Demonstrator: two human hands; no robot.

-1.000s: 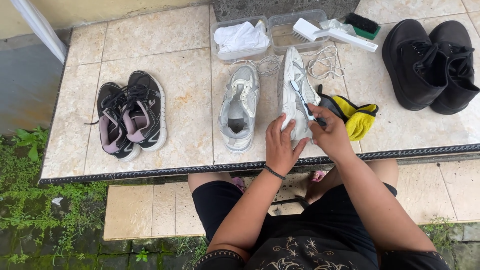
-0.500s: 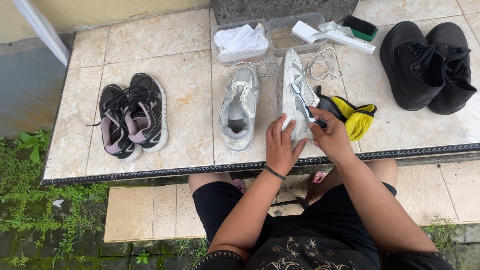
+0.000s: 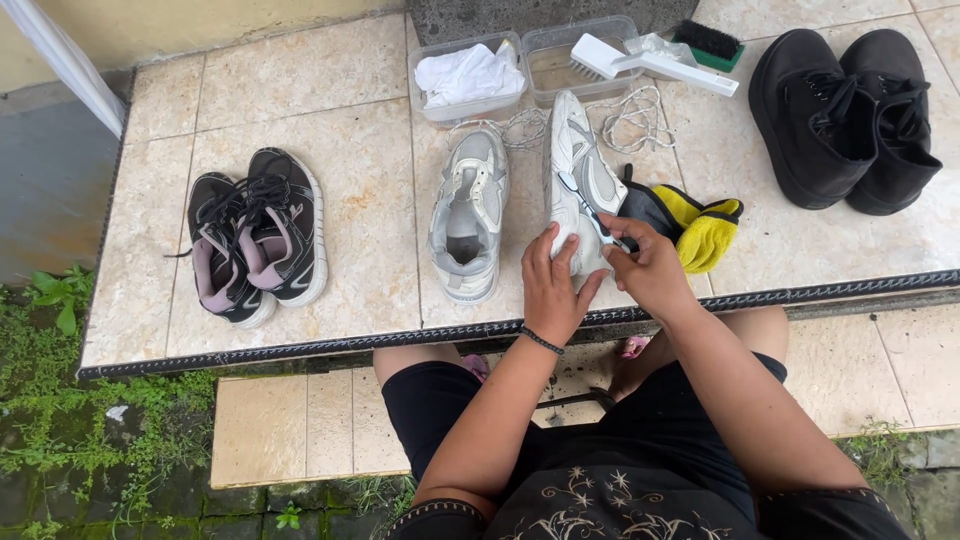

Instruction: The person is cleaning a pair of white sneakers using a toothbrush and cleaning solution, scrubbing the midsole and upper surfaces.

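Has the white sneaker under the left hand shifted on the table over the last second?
No. The white sneaker lies as before beside its mate, toe toward the clear tub.

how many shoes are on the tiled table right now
6: two black-and-pink trainers at left, a grey shoe mid-table, a white shoe under the left hand, two black shoes at right.

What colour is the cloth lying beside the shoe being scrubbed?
The cloth is yellow with dark grey parts, seen in the head view.
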